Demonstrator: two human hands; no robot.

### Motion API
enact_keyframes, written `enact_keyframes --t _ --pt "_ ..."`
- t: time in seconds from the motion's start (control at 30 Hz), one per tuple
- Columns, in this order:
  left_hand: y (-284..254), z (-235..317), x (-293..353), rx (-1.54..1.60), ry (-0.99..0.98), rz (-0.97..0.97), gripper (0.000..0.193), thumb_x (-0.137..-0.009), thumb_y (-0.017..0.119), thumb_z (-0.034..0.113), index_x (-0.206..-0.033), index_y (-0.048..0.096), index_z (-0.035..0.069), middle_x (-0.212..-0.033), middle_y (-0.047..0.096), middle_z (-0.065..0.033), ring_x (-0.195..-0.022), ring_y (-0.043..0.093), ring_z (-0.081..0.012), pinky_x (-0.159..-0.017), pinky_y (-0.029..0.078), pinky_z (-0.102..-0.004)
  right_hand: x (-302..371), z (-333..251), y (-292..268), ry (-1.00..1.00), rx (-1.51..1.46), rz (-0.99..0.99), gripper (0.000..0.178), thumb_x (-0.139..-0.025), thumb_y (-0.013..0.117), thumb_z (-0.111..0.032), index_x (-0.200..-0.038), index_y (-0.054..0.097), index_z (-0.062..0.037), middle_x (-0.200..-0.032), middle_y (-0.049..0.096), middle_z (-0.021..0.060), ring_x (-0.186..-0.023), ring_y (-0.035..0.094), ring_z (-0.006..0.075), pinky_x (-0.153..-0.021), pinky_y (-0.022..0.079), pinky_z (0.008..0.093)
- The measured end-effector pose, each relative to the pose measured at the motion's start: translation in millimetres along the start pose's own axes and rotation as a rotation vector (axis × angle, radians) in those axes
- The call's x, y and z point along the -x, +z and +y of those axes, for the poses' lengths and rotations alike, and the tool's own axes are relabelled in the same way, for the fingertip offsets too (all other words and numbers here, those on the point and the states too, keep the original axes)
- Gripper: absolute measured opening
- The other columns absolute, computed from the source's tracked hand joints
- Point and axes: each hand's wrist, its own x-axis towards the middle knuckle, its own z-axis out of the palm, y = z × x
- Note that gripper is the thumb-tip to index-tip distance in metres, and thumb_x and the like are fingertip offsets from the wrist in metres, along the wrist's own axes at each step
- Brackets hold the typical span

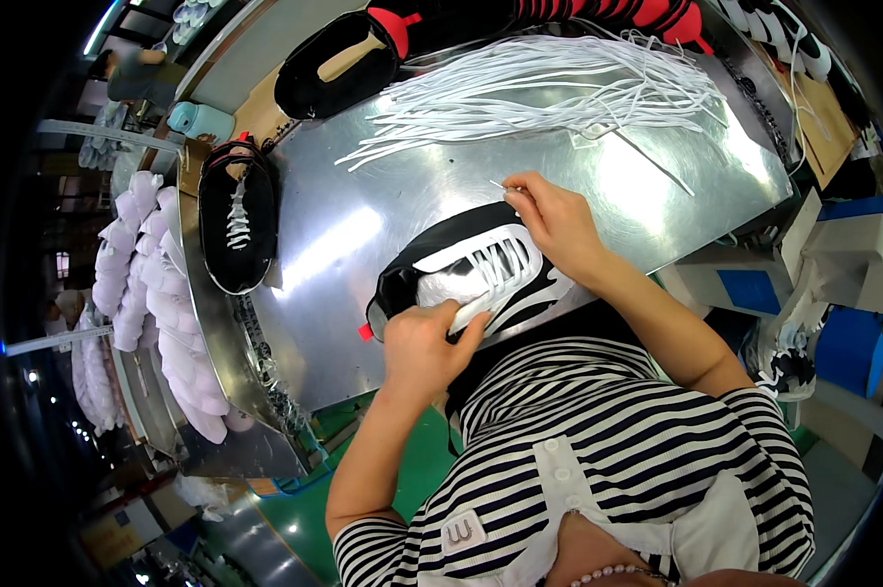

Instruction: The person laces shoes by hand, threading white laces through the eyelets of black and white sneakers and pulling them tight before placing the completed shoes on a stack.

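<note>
Two bare hands in the head view, both at a black-and-white shoe upper (445, 257) with a red heel tab (366, 333), lying on the shiny metal bench (314, 357) close to its near edge.

Left hand (422, 349): thumb and fingers bent in on the upper near the heel end, small gap between; cannot tell exactly which layer in the grip.

Right hand (557, 220): fingers pinched together beside the toe end, pale tip poking out, probably the end of the thin white lace (501, 264).

Done, by the look of it: several lace rows across the throat. Left, apparently: the loose end, plus any eyelets hidden by hands.

Across the bench: bundle of loose white laces (520, 93). Far left: black upper with white lace rows (256, 220), set apart.
</note>
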Motion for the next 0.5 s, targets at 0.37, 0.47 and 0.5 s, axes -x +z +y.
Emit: enact_keyframes --t 0.37,0.47,0.5 --pt "53.8 3.2 96.6 0.234 -0.299 0.696 0.06 -0.081 0.069 -0.005 -0.133 0.04 0.001 -0.131 0.044 -0.0167 -0.12 0.047 -0.0288 -0.107 0.036 -0.0397 14.6 -7.1 -13.1 0.089 -0.199 0.053 0.024 -0.091 0.066 -0.02 -0.11 0.06 -0.0068 -0.08 0.066 0.0145 -0.067 0.064 0.0281 -0.062 0.048 0.0345" --pt "48.4 18.4 89.0 1.366 -0.649 0.643 0.055 -0.09 0.061 -0.005 -0.139 0.036 -0.001 -0.137 0.045 -0.0146 -0.13 0.045 -0.0259 -0.109 0.037 -0.0378 10.6 -25.1 -3.0 0.09 -0.216 -0.037 0.024 -0.09 0.066 -0.02 -0.109 0.062 -0.0059 -0.076 0.064 0.0143 -0.063 0.062 0.0262 -0.06 0.047 0.0326" --pt "46.8 8.1 85.4 1.591 -0.702 0.564 0.051 -0.091 0.058 -0.005 -0.139 0.04 0.002 -0.133 0.051 -0.0139 -0.124 0.05 -0.0248 -0.105 0.041 -0.0351 8.9 -23.7 2.7 0.033 -0.181 -0.049 0.024 -0.091 0.065 -0.02 -0.109 0.063 -0.0049 -0.074 0.062 0.0122 -0.061 0.06 0.0209 -0.06 0.046 0.0308"
